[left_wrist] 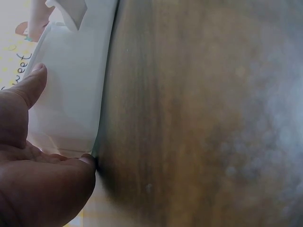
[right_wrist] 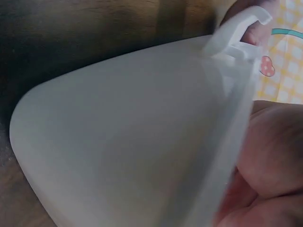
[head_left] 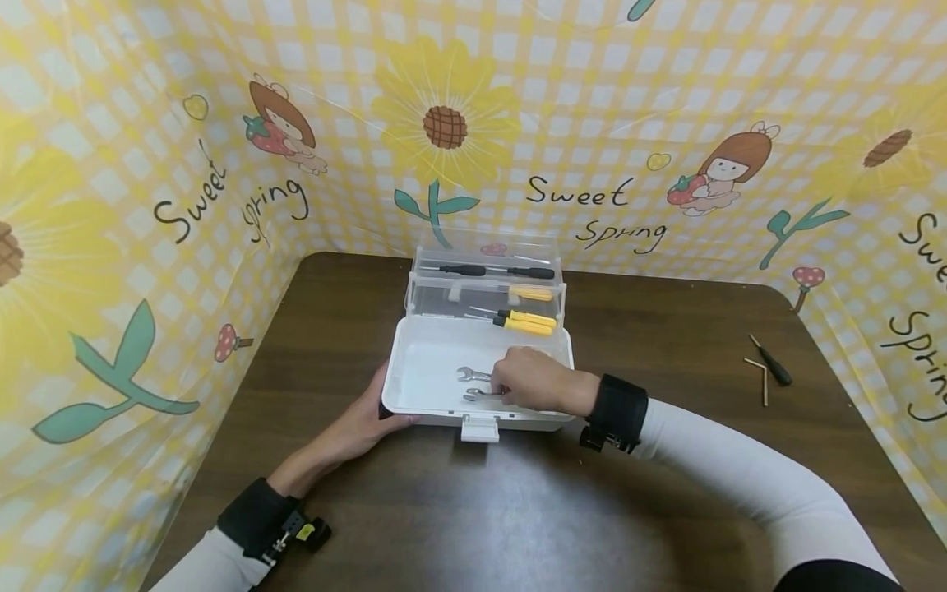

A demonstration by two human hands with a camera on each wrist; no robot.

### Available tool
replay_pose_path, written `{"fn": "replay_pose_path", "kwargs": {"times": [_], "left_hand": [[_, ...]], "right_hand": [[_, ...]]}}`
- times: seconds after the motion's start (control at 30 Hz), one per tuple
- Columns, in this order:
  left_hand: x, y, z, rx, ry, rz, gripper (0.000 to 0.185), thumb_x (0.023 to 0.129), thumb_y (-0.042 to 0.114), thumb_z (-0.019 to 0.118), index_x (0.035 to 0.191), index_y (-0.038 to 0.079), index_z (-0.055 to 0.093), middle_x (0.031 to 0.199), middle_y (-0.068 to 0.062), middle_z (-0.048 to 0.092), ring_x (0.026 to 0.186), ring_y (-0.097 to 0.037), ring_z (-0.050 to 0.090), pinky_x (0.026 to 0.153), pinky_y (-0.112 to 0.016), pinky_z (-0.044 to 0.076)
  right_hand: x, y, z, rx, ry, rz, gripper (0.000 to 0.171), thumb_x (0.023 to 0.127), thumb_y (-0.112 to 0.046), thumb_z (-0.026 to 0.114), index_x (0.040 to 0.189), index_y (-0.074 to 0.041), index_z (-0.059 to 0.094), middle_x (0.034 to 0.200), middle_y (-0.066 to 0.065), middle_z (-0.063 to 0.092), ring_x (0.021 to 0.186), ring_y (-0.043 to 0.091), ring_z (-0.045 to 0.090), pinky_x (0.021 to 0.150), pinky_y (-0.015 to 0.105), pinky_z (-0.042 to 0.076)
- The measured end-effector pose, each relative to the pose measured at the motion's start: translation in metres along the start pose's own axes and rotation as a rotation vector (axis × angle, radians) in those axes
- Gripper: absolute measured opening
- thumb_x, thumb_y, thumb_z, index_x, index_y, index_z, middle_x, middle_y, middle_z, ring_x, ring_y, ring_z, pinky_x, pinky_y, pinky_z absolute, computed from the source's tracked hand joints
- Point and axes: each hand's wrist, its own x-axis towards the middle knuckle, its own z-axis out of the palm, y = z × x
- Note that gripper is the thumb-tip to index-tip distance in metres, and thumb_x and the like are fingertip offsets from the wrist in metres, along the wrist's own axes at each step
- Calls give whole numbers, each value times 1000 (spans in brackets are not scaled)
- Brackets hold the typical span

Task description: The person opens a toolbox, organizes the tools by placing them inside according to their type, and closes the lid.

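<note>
A white toolbox (head_left: 422, 362) stands on the table with its clear lid raised at the back. My left hand (head_left: 362, 423) grips its front left corner; in the left wrist view the thumb (left_wrist: 35, 85) lies along the front wall. Inside the box is my right hand (head_left: 540, 380), its fingers curled down at the handles of two silver open-end wrenches, an upper wrench (head_left: 473, 375) and a lower wrench (head_left: 481, 395). Their jaws stick out to the left; the handles pass under the hand, where the fingertips are mostly hidden. In the right wrist view, the box wall (right_wrist: 118, 132) hides the fingers.
The lid compartments hold black-handled screwdrivers (head_left: 528, 273) and yellow-handled screwdrivers (head_left: 527, 326). A white latch (head_left: 480, 428) hangs down at the box front. On the table at the right lie a black screwdriver (head_left: 773, 363) and an L-shaped hex key (head_left: 765, 385). Patterned cloth surrounds the table.
</note>
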Motion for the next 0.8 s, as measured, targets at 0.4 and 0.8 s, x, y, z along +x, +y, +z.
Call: {"fn": "replay_pose_path", "kwargs": {"times": [0.4, 0.8], "left_hand": [[-1, 2, 0, -13, -6, -4, 108, 100, 24, 76, 171, 14, -4, 177, -19, 2, 160, -41, 10, 123, -66, 14], [-1, 1, 1, -5, 0, 8, 107, 100, 24, 77, 171, 15, -3, 177, -18, 4, 160, -42, 12, 122, -66, 16]], "right_hand": [[2, 5, 10, 45, -23, 14, 6, 97, -9, 78, 98, -13, 83, 78, -5, 71, 68, 10, 55, 67, 26, 42], [3, 6, 11, -1, 46, 19, 37, 92, -4, 73, 62, -19, 57, 57, -8, 26, 54, 9, 30, 55, 27, 25]]}}
